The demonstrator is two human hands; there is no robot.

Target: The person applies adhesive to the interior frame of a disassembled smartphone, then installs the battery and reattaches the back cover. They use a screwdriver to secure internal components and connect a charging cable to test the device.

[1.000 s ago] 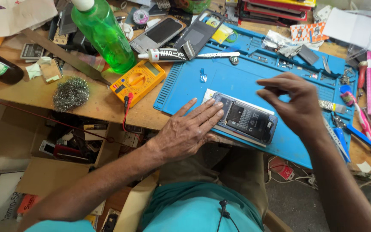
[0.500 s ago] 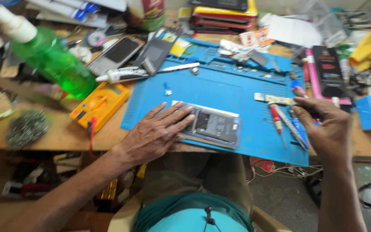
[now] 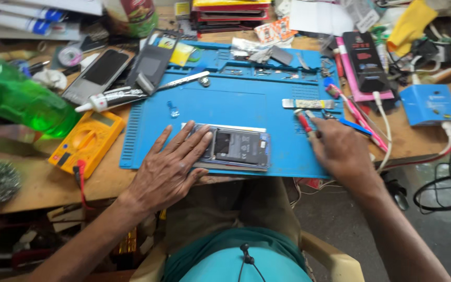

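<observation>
On blue mat: left hand fingers spread flat, pinning opened phone.

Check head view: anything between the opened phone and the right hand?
Nothing: in the head view only bare blue mat separates the opened phone from the right hand, which touches a red-handled tool.
</observation>
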